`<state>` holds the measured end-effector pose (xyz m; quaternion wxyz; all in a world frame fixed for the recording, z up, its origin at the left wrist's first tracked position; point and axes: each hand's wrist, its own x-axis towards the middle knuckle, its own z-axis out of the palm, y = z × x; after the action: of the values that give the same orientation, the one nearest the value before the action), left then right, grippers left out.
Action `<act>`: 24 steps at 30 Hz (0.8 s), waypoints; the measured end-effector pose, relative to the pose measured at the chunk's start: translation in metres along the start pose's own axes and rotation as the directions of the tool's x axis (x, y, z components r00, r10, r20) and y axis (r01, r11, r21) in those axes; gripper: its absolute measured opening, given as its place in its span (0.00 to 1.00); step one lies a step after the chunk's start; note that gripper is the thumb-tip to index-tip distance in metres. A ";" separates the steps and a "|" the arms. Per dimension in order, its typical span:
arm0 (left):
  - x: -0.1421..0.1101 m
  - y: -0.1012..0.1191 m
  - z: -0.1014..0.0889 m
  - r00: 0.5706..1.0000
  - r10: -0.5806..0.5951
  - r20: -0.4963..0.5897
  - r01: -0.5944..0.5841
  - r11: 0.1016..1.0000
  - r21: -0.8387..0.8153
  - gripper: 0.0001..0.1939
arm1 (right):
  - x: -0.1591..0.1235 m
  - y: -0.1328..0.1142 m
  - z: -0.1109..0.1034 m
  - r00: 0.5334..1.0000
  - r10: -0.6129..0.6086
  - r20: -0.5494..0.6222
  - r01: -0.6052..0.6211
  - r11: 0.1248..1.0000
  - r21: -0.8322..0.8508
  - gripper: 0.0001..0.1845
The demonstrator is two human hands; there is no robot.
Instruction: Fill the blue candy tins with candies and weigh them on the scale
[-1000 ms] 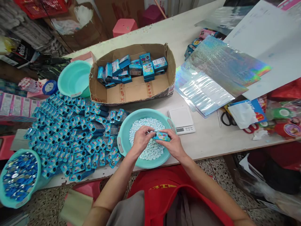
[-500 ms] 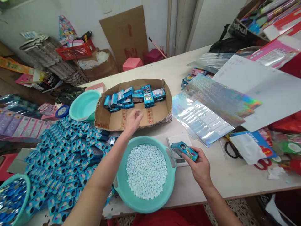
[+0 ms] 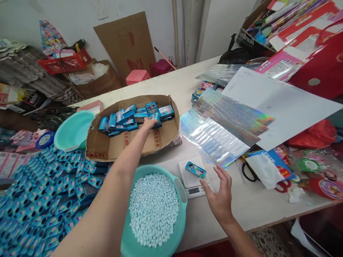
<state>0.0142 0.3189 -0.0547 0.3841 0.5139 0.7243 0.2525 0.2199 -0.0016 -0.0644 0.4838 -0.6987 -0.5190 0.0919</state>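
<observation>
Blue box (image 3: 195,170) sat on scale (image 3: 188,181), right hand (image 3: 220,197) beside, fingers apart; left hand (image 3: 149,125) at boxes (image 3: 129,111) in far carton (image 3: 115,146), grip unclear.

Fairly bright, even light falls from above on the white table (image 3: 193,228), leaving soft shadows around the cardboard box (image 3: 115,144). Glare streaks the silvery sheets (image 3: 222,139) on the right. Lens distortion stretches the edges; the blue boxes (image 3: 34,207) at near left look smeared, probably by motion.
</observation>
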 end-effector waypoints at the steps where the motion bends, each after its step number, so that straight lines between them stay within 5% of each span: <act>1: -0.014 -0.005 -0.014 0.998 0.041 0.043 -0.039 0.998 -0.050 0.39 | -0.001 -0.006 -0.004 1.000 -0.013 -0.011 0.013 1.000 0.016 0.26; 3: -0.054 -0.020 -0.042 0.977 0.172 0.122 -0.148 0.972 -0.184 0.42 | -0.003 -0.019 -0.004 1.000 -0.017 0.015 0.015 0.996 0.086 0.22; 7: -0.157 -0.064 -0.073 0.825 0.533 0.188 -0.347 0.740 -0.576 0.47 | -0.012 -0.046 0.017 0.973 0.044 0.226 -0.117 0.940 0.322 0.21; 10: -0.224 -0.094 -0.068 0.797 0.567 0.210 -0.313 0.683 -0.660 0.44 | -0.025 -0.070 0.034 0.906 0.022 0.422 -0.243 0.844 0.479 0.28; 13: -0.269 -0.119 -0.059 0.790 0.493 0.364 -0.116 0.704 -0.700 0.43 | -0.043 -0.088 0.041 0.829 0.016 0.559 -0.396 0.722 0.567 0.42; 17: -0.304 -0.156 -0.073 0.737 0.378 0.560 0.163 0.705 -0.690 0.39 | -0.073 -0.095 0.044 0.701 0.063 0.710 -0.605 0.579 0.546 0.52; 20: -0.309 -0.185 -0.095 0.574 0.271 0.773 0.444 0.690 -0.572 0.38 | -0.093 -0.091 0.047 0.587 0.062 0.807 -0.711 0.516 0.477 0.45; 22: -0.300 -0.199 -0.100 0.480 0.189 0.857 0.507 0.737 -0.447 0.35 | -0.103 -0.087 0.048 0.556 0.127 0.822 -0.769 0.453 0.450 0.35; 23: -0.292 -0.203 -0.097 0.494 0.134 0.859 0.468 0.791 -0.393 0.32 | -0.107 -0.085 0.048 0.570 0.176 0.803 -0.777 0.433 0.457 0.32; 24: -0.283 -0.204 -0.090 0.559 0.083 0.825 0.383 0.857 -0.345 0.30 | -0.111 -0.084 0.047 0.609 0.231 0.759 -0.761 0.442 0.476 0.29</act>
<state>-0.1216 -0.0142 -0.0741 0.8110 0.3900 0.4177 0.1255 0.0877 -0.0647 -0.0656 0.4884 -0.4805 -0.3022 0.6627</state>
